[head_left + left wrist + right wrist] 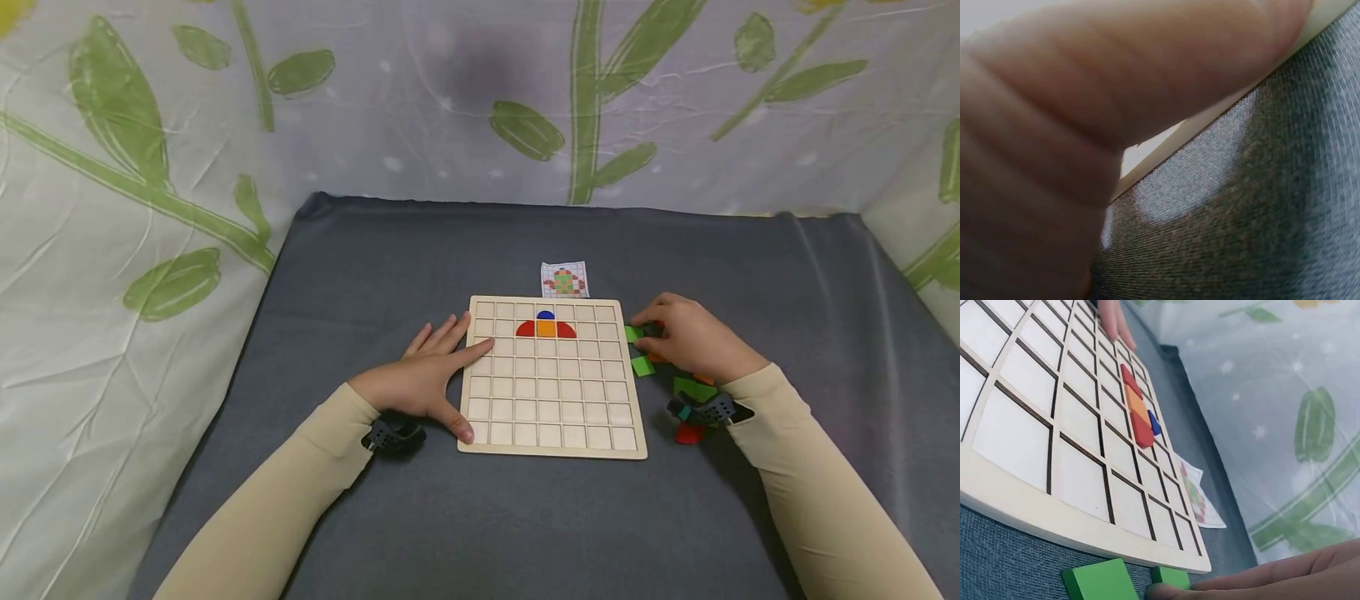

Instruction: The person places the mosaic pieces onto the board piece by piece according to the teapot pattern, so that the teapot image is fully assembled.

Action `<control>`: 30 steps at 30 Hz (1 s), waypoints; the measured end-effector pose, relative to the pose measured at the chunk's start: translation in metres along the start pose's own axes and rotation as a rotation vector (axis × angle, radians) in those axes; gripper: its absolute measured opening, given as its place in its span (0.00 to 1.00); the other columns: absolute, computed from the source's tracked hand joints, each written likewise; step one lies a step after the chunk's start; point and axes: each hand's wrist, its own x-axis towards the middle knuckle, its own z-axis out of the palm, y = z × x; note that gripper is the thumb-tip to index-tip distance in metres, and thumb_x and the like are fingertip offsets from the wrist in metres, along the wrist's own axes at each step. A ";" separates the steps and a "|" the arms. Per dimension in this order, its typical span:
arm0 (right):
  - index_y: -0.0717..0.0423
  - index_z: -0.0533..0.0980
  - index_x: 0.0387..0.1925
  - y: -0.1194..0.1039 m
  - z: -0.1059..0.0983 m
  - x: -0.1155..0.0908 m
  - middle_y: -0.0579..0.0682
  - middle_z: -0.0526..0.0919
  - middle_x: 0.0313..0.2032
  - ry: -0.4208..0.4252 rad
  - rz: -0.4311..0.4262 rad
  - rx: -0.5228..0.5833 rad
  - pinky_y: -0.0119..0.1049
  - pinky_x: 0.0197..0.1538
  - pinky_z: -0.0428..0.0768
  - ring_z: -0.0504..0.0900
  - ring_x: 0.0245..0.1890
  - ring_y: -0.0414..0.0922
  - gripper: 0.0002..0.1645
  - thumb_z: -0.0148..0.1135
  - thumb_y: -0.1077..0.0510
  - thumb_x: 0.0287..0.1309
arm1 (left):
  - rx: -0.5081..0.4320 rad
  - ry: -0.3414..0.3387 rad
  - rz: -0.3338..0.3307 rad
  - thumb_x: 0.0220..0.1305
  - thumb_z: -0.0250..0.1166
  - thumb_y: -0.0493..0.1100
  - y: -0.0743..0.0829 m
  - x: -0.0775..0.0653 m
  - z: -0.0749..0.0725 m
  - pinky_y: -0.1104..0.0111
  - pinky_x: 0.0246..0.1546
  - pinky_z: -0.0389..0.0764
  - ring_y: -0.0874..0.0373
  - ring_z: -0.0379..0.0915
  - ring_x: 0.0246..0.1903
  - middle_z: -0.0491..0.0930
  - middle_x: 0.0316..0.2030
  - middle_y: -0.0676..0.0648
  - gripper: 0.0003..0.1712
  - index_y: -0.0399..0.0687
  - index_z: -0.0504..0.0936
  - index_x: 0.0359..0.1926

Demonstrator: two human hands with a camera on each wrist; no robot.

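Observation:
A square wooden grid board (555,412) lies on the dark cloth. Near its far edge sit a blue half-round piece (546,315), an orange square (546,328) and red curved pieces (526,328) on either side of the orange one. My left hand (427,379) rests on the board's left edge, fingers spread and straight. At the right edge my right hand (693,337) pinches a green square (1171,577) between thumb and fingers, on the cloth beside the board. A second green square (1102,581) lies just nearer.
A small printed pattern card (565,280) lies behind the board. Under and beside the right wrist are a larger green piece (694,388), a red piece (689,433) and partly hidden orange pieces (703,378). A pale leaf-patterned curtain (420,100) stands behind the cloth-covered table (420,250).

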 end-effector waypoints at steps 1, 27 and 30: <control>0.63 0.85 0.55 0.000 0.000 0.000 0.58 0.83 0.49 0.003 0.000 -0.002 0.48 0.46 0.83 0.82 0.44 0.51 0.19 0.73 0.58 0.66 | -0.004 0.001 0.004 0.37 0.85 0.72 0.000 0.000 0.000 0.48 0.79 0.21 0.51 0.14 0.82 0.20 0.83 0.49 0.81 0.66 0.46 0.86; 0.59 0.89 0.48 -0.008 -0.006 -0.002 0.53 0.88 0.41 0.060 -0.002 0.024 0.42 0.34 0.81 0.80 0.33 0.45 0.15 0.75 0.55 0.63 | -0.001 0.004 0.003 0.38 0.85 0.71 0.003 -0.001 -0.002 0.46 0.79 0.22 0.50 0.15 0.83 0.21 0.84 0.48 0.79 0.66 0.48 0.85; 0.58 0.89 0.48 -0.013 -0.003 -0.002 0.51 0.88 0.40 0.062 -0.030 0.029 0.41 0.34 0.81 0.80 0.32 0.43 0.15 0.75 0.55 0.62 | -0.002 0.000 0.001 0.38 0.85 0.71 0.003 -0.002 -0.002 0.46 0.79 0.21 0.50 0.14 0.83 0.21 0.84 0.48 0.79 0.65 0.47 0.86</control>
